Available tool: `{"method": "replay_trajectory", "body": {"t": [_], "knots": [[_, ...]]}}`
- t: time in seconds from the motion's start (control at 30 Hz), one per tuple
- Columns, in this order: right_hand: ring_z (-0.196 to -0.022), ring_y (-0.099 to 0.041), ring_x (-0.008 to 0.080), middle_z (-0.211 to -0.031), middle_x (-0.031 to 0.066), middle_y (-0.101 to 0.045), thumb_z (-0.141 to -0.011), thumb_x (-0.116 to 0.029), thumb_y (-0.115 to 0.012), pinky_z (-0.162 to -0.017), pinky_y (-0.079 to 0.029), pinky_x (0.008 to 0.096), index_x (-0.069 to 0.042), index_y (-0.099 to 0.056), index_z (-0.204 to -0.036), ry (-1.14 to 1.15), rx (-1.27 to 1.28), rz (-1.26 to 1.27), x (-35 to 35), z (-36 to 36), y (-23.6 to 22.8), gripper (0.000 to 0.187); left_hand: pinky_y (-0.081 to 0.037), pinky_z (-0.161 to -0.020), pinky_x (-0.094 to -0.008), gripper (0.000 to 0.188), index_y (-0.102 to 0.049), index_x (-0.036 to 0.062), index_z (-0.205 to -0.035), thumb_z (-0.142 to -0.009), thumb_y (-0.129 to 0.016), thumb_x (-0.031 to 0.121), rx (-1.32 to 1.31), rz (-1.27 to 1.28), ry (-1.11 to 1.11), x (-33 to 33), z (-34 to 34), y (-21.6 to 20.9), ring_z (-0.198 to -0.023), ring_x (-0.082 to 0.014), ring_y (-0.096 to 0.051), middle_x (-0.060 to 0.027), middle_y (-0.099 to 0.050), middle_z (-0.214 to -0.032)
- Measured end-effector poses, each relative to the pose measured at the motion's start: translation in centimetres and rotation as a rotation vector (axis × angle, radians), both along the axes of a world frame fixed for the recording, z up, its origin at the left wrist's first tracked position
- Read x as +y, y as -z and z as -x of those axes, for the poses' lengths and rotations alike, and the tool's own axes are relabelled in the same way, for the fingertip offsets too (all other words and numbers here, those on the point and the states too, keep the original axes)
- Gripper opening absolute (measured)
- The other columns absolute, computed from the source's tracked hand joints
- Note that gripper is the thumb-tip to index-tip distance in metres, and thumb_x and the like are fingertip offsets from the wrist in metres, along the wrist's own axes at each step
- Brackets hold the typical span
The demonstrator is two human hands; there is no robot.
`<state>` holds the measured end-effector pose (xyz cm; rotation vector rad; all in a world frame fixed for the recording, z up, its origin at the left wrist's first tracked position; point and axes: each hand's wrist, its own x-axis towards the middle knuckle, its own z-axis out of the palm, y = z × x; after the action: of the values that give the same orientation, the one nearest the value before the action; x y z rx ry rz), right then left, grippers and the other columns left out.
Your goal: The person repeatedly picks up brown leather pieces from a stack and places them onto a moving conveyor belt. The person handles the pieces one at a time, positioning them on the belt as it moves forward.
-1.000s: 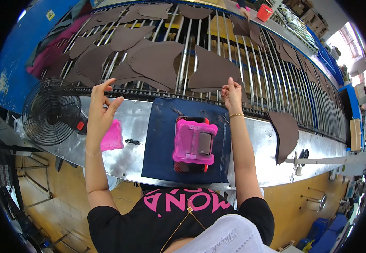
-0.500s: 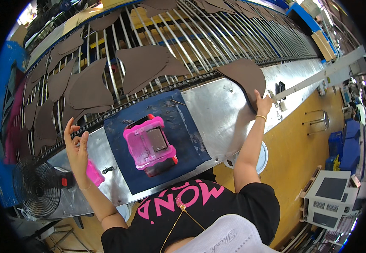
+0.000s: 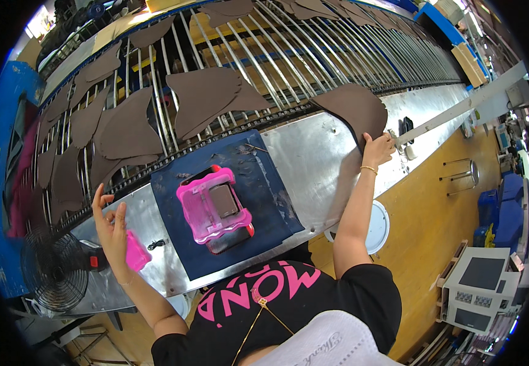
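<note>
My right hand (image 3: pixel 379 148) grips the near edge of a dark brown cut leather piece (image 3: pixel 353 108) that lies partly on the metal bench (image 3: pixel 319 165) and partly on the roller conveyor (image 3: pixel 289 55). My left hand (image 3: pixel 111 226) hovers open, fingers spread, above the left end of the bench, next to a small pink object (image 3: pixel 135 251). Between the hands a pink template tool (image 3: pixel 214 207) sits on a dark blue mat (image 3: pixel 228 201). More brown leather pieces (image 3: pixel 206 94) lie on the conveyor rods.
A black fan (image 3: pixel 54 277) stands at the bench's left end. A white round stool (image 3: pixel 375 229) sits beside my right elbow. A grey machine (image 3: pixel 481 293) and blue bins (image 3: pixel 505 210) stand on the yellow floor at right. A metal stool (image 3: pixel 459 174) is nearby.
The view has swung right. My right hand has closed on the edge of the brown piece at the bench's right. My left hand has dropped lower toward the pink object.
</note>
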<state>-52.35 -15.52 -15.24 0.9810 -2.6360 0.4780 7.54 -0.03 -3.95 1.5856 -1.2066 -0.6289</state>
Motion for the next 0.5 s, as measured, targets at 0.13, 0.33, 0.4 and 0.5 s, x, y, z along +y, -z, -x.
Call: {"method": "replay_trajectory", "body": {"t": [0.13,0.33,0.4,0.5], "knots": [[-0.078,-0.067,0.0320,-0.086,0.0214,-0.066,-0.090,-0.026,-0.057,-0.066,-0.053,0.0415,-0.001,-0.056,-0.106,-0.246,0.030,0.092,-0.2,2.9,0.4,0.029,-0.032,-0.051,-0.0165,0.055,-0.041,0.0116,-0.136,-0.086,-0.062,0.003,-0.049,0.039,0.028,-0.3,0.7,-0.3,-0.061,-0.0024,-0.037,-0.0014,-0.050,-0.109],[-0.052,-0.064,0.0166,-0.077,0.0098,-0.065,-0.097,-0.030,-0.048,-0.034,-0.043,0.0234,-0.005,-0.051,-0.110,-0.607,-0.577,0.555,2.7,-7.6,-11.6,0.028,-0.036,-0.055,-0.0161,0.055,-0.048,0.0099,-0.132,-0.081,-0.068,0.004,-0.040,0.048,0.114,-1.3,3.2,-1.8,-0.067,-0.0038,-0.044,-0.0041,-0.052,-0.108],[-0.053,-0.065,0.0163,-0.078,0.0098,-0.065,-0.096,-0.029,-0.051,-0.033,-0.042,0.0188,-0.004,-0.048,-0.108,-0.853,-0.772,0.628,4.0,-11.0,-14.9,0.027,-0.043,-0.056,-0.0178,0.056,-0.048,0.0100,-0.132,-0.080,-0.070,0.008,-0.071,0.052,0.183,-2.4,4.7,-2.4,-0.072,-0.0060,-0.051,-0.0057,-0.052,-0.112],[-0.049,-0.063,0.0168,-0.075,0.0108,-0.065,-0.095,-0.027,-0.054,-0.031,-0.041,0.0201,-0.004,-0.047,-0.106,-1.116,-0.976,0.683,4.5,-16.6,-15.4,0.027,-0.049,-0.054,-0.0195,0.057,-0.046,0.0091,-0.133,-0.081,-0.068,0.010,0.116,0.118,0.224,-3.0,6.4,-3.0,-0.078,-0.0087,-0.057,-0.0075,-0.051,-0.117]]}}
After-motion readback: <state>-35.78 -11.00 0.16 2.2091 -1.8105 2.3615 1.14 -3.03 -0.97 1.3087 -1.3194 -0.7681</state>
